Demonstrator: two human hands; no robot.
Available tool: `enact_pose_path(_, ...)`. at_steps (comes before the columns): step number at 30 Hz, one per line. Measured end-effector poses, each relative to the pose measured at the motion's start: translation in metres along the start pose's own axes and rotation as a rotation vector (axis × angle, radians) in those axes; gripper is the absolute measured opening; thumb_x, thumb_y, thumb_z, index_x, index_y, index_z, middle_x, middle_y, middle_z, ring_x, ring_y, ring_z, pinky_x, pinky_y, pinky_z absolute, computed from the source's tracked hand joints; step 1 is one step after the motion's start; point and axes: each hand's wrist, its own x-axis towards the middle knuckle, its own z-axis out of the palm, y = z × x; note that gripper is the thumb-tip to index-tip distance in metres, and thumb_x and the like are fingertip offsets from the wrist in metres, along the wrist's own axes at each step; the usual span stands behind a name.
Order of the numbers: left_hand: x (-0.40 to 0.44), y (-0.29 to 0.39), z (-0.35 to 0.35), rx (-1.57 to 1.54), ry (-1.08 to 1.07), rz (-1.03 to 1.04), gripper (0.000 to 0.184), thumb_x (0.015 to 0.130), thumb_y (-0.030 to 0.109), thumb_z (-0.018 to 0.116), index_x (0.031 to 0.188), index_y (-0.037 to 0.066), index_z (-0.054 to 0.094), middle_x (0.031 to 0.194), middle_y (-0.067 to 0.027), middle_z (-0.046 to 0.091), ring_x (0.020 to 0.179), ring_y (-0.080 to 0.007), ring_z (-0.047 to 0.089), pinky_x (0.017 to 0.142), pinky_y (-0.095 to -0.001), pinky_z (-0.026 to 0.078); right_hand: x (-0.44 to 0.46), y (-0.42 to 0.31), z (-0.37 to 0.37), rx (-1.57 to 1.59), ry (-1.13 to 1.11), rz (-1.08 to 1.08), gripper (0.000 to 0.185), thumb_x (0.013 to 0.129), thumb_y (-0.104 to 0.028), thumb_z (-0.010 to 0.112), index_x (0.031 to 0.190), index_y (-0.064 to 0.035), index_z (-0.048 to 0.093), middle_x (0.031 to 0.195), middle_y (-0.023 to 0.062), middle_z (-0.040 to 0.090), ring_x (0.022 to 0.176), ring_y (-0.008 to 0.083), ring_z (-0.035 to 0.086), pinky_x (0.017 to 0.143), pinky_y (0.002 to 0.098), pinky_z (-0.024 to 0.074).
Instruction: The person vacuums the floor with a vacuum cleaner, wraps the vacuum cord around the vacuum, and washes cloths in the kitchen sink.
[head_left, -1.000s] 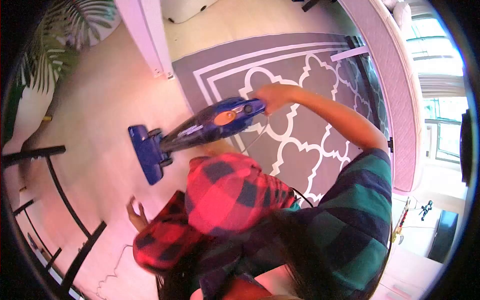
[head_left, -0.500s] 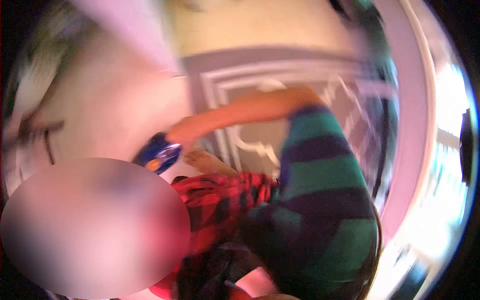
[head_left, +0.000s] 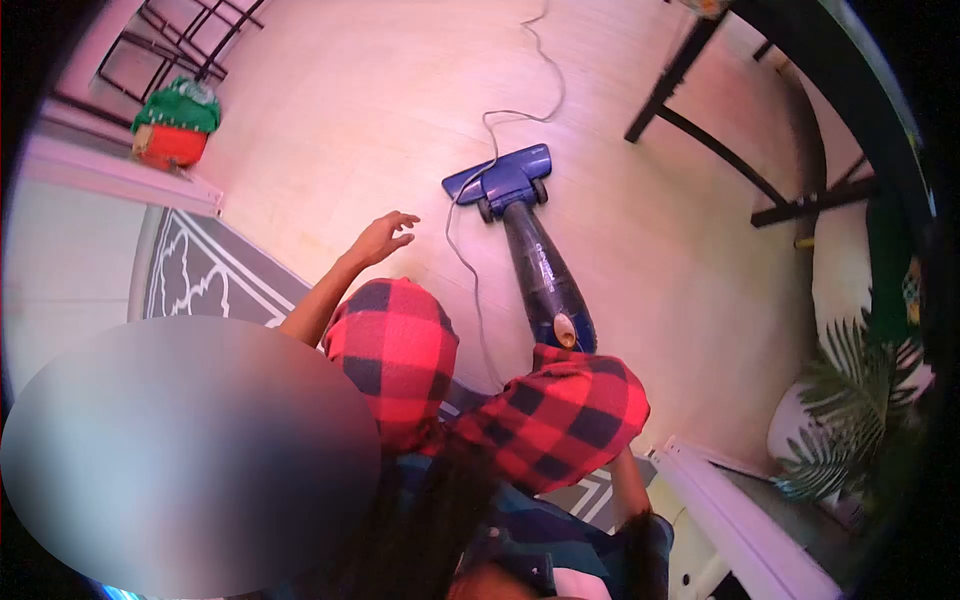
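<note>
Vacuum cleaner (head_left: 545,268) is apart, right of the loosely spread left hand (head_left: 383,238); right hand hidden, state unclear.

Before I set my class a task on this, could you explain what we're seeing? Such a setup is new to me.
There's no robot: a person works bare-handed, seen from one head-worn camera looking down. The two knees in red-and-black checked cloth are theirs. The left hand is empty, fingers loosely curled. The right hand is hidden behind a knee, so what it holds can't be seen. Ahead, a blue, dark-bodied stick vacuum cleaner has its wide head on the pale plank floor; a thin grey cord crosses that head.
</note>
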Motion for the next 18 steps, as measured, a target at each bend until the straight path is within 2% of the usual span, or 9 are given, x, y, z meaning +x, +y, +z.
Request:
enact_pose_path(5,-0.097,-0.026,0.067,-0.095,0.055,-0.09,0.034,0.076,0.016,0.057,0.109,0.007,0.054,0.097,-0.012,0.057,0.088,-0.0246,0.055,0.077,-0.0337,0.045,0.058,0.094,0.041,0.196,-0.039,0.177,0.048,0.074,-0.047,0.057,0.091,-0.0022,0.055,0.076,0.0205,0.059,0.072,0.0359,0.057,0.065,0.0403,0.0434)
enact_pose_path(8,-0.113,-0.042,0.082,-0.16,0.179,-0.13,0.035,0.075,0.013,0.058,0.109,0.006,0.054,0.098,-0.0112,0.058,0.086,-0.0238,0.056,0.077,-0.0328,0.045,0.051,0.042,0.039,0.077,0.102,0.181,0.053,0.078,-0.051,0.05,0.09,-0.0008,0.057,0.077,0.0195,0.059,0.074,0.0322,0.056,0.068,0.0386,0.0417)
enact_pose_path(9,-0.1,-0.036,0.083,-0.167,0.232,-0.087,0.035,0.075,0.013,0.059,0.109,0.006,0.054,0.098,-0.0113,0.058,0.086,-0.0229,0.056,0.077,-0.032,0.044,0.05,0.024,0.042,0.021,0.167,0.163,0.055,0.079,-0.053,0.047,0.09,-0.0002,0.058,0.078,0.0191,0.059,0.075,0.0305,0.055,0.069,0.0379,0.0409)
enact_pose_path(10,-0.076,-0.032,0.086,-0.162,0.293,-0.035,0.035,0.075,0.014,0.059,0.109,0.006,0.054,0.099,-0.0115,0.058,0.086,-0.022,0.057,0.077,-0.0313,0.044,0.065,0.034,0.046,0.06,0.107,0.2,0.057,0.08,-0.052,0.047,0.1,0.0006,0.057,0.081,0.0178,0.06,0.076,0.0279,0.054,0.072,0.0367,0.0402)
enact_pose_path(12,-0.023,-0.022,0.106,-0.324,0.235,-0.002,0.036,0.081,0.019,0.056,0.114,0.007,0.052,0.102,-0.0089,0.057,0.093,-0.0167,0.054,0.078,-0.0284,0.043,0.071,0.052,0.051,0.174,0.043,0.256,0.056,0.081,-0.051,0.047,0.099,0.0003,0.058,0.078,0.0163,0.059,0.073,0.0251,0.054,0.07,0.0341,0.0406)
enact_pose_path(13,0.001,-0.004,0.115,-0.438,0.121,-0.01,0.039,0.082,0.025,0.055,0.115,0.005,0.05,0.103,-0.008,0.057,0.097,-0.0161,0.053,0.078,-0.0287,0.043,0.07,0.063,0.058,0.234,0.013,0.291,0.055,0.081,-0.05,0.046,0.098,0.0002,0.058,0.077,0.0156,0.059,0.072,0.0237,0.054,0.068,0.0327,0.0407)
enact_pose_path(14,0.031,0.0,0.135,-0.601,-0.055,-0.007,0.044,0.083,0.03,0.053,0.118,0.005,0.047,0.107,-0.0086,0.055,0.1,-0.0155,0.051,0.078,-0.0297,0.043,0.065,0.076,0.067,0.205,0.109,0.129,0.053,0.081,-0.05,0.046,0.096,-0.0006,0.058,0.075,0.014,0.058,0.068,0.0223,0.053,0.065,0.0319,0.0404)
enact_pose_path(16,0.09,0.03,0.139,-0.781,-0.069,-0.269,0.06,0.074,0.035,0.062,0.12,0.002,0.043,0.108,-0.0146,0.054,0.1,-0.0216,0.052,0.082,-0.0325,0.043,0.051,0.061,0.073,0.139,0.213,-0.047,0.049,0.082,-0.048,0.046,0.09,-0.0021,0.059,0.07,0.0108,0.056,0.061,0.0198,0.051,0.058,0.0303,0.0395)
enact_pose_path(18,0.126,0.048,0.157,-0.813,0.146,-0.485,0.066,0.069,0.039,0.065,0.117,0.001,0.042,0.109,-0.0184,0.053,0.1,-0.0268,0.051,0.083,-0.0354,0.042,0.042,0.027,0.064,0.166,0.216,-0.048,0.046,0.082,-0.048,0.047,0.086,-0.0036,0.058,0.066,0.0078,0.053,0.057,0.0177,0.049,0.053,0.0292,0.0383)
